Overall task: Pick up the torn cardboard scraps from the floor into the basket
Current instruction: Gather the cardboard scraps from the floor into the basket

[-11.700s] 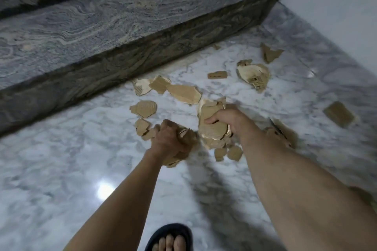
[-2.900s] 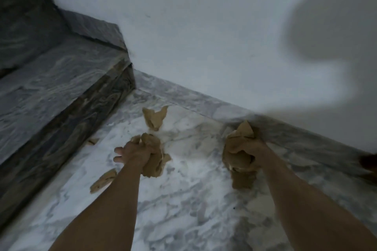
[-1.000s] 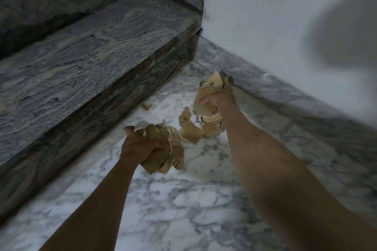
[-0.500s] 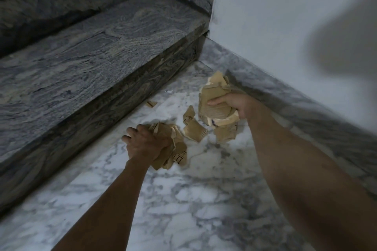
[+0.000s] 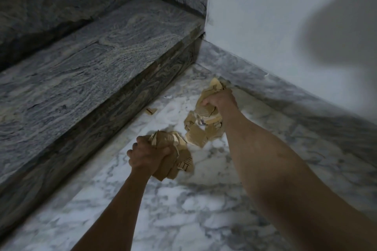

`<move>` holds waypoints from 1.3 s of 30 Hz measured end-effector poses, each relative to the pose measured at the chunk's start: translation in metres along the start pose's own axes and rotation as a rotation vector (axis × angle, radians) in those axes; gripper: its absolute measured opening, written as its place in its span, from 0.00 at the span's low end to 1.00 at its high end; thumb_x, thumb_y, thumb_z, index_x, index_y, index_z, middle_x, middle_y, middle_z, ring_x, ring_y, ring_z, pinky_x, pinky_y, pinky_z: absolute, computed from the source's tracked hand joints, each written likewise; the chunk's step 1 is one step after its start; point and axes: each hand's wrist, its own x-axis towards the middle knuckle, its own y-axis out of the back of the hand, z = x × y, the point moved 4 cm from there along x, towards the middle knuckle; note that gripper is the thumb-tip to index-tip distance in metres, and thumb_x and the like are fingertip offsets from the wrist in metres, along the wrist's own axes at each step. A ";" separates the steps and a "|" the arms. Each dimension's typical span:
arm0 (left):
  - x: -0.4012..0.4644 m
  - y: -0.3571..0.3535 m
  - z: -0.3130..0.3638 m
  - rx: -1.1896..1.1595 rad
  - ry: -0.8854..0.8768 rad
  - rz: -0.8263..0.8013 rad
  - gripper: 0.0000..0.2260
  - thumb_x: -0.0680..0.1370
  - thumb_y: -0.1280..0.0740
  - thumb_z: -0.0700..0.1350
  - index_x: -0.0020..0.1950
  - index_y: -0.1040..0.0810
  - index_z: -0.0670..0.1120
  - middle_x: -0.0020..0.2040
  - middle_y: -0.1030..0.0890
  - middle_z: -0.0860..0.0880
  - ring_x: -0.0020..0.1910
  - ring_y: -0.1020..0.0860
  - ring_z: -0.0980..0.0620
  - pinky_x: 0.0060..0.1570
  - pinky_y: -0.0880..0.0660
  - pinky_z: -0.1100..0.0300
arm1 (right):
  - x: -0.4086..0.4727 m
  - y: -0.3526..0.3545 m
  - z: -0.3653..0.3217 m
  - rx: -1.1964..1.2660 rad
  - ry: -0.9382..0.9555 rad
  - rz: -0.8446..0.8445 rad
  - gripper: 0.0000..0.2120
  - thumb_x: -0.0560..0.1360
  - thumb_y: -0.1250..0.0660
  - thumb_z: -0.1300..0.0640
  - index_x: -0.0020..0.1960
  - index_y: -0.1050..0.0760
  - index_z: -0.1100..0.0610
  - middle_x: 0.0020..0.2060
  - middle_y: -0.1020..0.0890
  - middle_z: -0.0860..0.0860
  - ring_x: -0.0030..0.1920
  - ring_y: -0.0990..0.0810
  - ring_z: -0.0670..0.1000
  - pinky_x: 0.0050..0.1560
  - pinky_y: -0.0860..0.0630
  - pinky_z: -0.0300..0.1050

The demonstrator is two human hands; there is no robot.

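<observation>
Home stairwell: marble floor (image 5: 204, 210), granite step (image 5: 91, 63), plastered wall (image 5: 265, 16).

no text can be read. the only print is a dark boxed mark on a cardboard scrap (image 5: 184, 166) at the 4 o'clock edge of the bundle gripped in the left hand (image 5: 148, 156), too blurred to decipher.

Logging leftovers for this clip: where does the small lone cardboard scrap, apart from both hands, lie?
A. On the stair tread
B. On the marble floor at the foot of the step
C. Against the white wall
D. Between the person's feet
B: the small scrap lies on the marble floor right at the foot of the step, beyond the left hand and its bundle.
</observation>
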 end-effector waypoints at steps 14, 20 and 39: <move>0.006 -0.006 -0.002 -0.004 -0.004 0.039 0.42 0.64 0.22 0.65 0.69 0.32 0.45 0.64 0.23 0.42 0.65 0.27 0.39 0.61 0.32 0.48 | -0.006 0.023 0.045 0.589 -0.014 -0.249 0.26 0.63 0.18 0.62 0.60 0.19 0.62 0.51 0.14 0.56 0.49 0.15 0.56 0.48 0.18 0.49; 0.006 -0.005 -0.001 0.022 0.009 0.040 0.40 0.66 0.23 0.63 0.70 0.33 0.43 0.65 0.24 0.41 0.66 0.28 0.38 0.62 0.32 0.47 | 0.000 0.071 0.035 0.526 0.149 -0.317 0.42 0.44 0.13 0.53 0.58 0.17 0.58 0.51 0.13 0.55 0.53 0.14 0.57 0.61 0.21 0.60; -0.008 -0.002 0.006 -0.073 0.004 0.065 0.43 0.59 0.23 0.66 0.67 0.29 0.44 0.61 0.21 0.43 0.62 0.24 0.39 0.60 0.26 0.47 | -0.077 -0.040 0.019 -0.959 0.459 -0.366 0.63 0.58 0.16 0.56 0.81 0.53 0.46 0.77 0.46 0.53 0.77 0.45 0.60 0.65 0.28 0.62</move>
